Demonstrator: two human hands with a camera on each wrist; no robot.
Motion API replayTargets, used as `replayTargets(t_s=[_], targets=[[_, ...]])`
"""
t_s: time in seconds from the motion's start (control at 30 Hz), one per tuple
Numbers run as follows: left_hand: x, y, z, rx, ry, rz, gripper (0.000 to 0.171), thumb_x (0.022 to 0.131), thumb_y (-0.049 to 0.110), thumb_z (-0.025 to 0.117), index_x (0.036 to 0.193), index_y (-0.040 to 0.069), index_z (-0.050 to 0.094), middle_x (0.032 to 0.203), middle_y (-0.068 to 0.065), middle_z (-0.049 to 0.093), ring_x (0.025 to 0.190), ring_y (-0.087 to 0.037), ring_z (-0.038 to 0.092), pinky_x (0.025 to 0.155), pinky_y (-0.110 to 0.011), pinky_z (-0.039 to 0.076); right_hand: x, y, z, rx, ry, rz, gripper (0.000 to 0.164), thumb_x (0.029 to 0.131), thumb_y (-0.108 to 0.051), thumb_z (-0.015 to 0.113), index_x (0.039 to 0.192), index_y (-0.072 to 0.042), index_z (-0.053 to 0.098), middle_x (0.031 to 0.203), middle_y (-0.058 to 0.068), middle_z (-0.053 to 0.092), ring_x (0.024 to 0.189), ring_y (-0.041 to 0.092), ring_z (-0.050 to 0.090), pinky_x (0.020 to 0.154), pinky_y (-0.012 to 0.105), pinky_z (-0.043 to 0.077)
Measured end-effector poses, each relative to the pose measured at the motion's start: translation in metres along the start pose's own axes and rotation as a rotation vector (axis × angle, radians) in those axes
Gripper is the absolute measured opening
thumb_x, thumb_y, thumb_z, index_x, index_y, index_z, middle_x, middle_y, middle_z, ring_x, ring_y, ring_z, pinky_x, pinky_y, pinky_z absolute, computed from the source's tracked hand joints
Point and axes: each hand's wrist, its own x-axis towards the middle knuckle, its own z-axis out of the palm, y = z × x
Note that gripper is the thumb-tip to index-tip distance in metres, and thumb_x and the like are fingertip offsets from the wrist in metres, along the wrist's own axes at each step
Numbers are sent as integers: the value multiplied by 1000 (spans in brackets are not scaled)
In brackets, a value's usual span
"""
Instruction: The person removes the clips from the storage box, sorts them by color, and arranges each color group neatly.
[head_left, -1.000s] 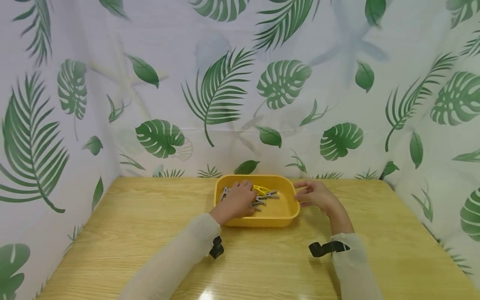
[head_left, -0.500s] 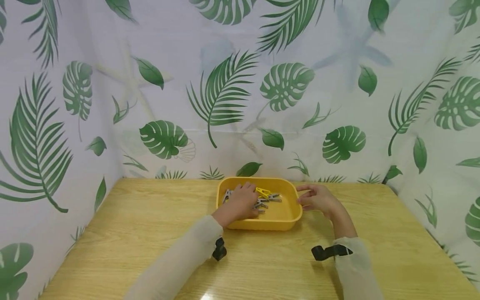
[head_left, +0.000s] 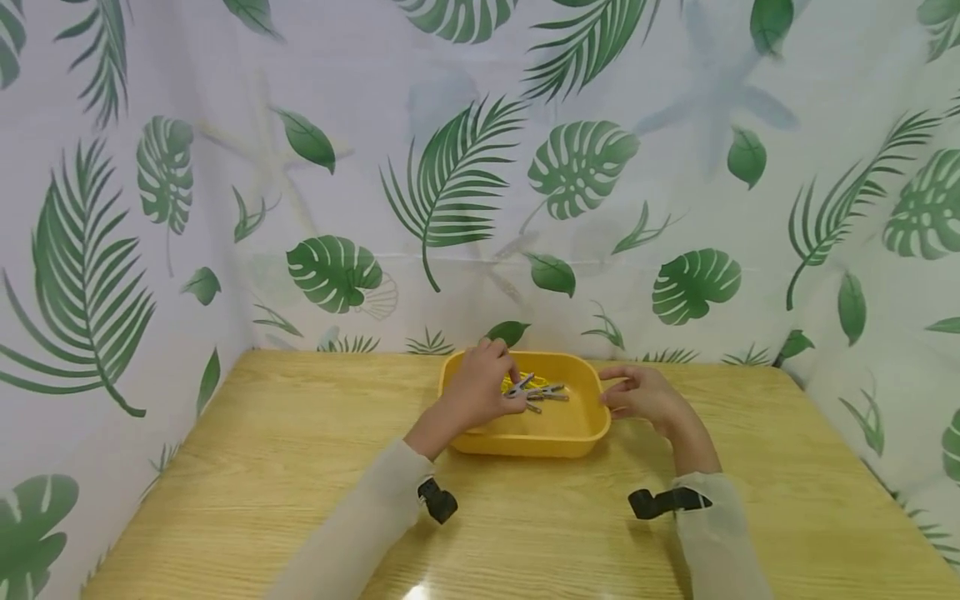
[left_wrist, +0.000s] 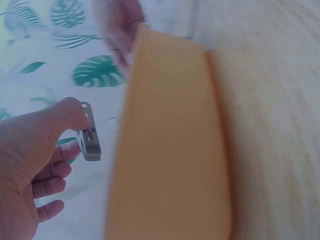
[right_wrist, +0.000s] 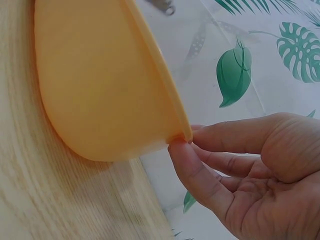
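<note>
A grey clothespin (left_wrist: 90,142) is pinched between the thumb and forefinger of my left hand (head_left: 480,385), which is raised over the left part of a yellow plastic tub (head_left: 540,447). Its other fingers curve loosely in the left wrist view. Inside the tub lie several grey clothespins (head_left: 553,392) and a yellow clothespin (head_left: 534,381), partly covered by the held one and the hand. At the tub's right end, my right hand (head_left: 648,402) holds the rim, its thumb and forefinger pinching the edge in the right wrist view.
The tub stands on a wood-grain table (head_left: 330,417), toward its back edge. Behind it and along both sides hangs a white cloth with green leaf prints (head_left: 465,200). A black wrist camera (head_left: 437,500) sits on the left sleeve, another (head_left: 667,502) on the right.
My left hand has risen from among the clothespins in the tub, now with a grey one between thumb and forefinger. The right hand stays at the rim; the head view has shifted slightly.
</note>
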Motion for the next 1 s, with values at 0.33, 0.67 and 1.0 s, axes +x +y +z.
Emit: replayTargets(t_s=[0.33,0.67,1.0], targets=[[-28,-35,-45,-90,324,-127,21,82,26,81,88,11,68,96,-7,57,92,-25,50,86,-44,43,0,-3,-1,-4,-4,-10,54,97,-7,65,144,9,44,115,23,67,91,17,69,88,42,59],[-71,-96,-65,29,530,-346,24,81,26,78,88,6,67,97,-13,55,96,-36,50,87,-54,42,4,3,1,4,-23,-18,54,97,-8,66,143,10,44,112,19,68,92,16,69,88,42,59],[-105,-147,-63,94,468,-567,27,84,26,75,93,2,65,103,-18,53,98,-39,46,93,-58,39,6,5,-2,-8,-35,-38,55,98,-8,65,144,11,43,111,19,68,91,17,71,87,42,60]])
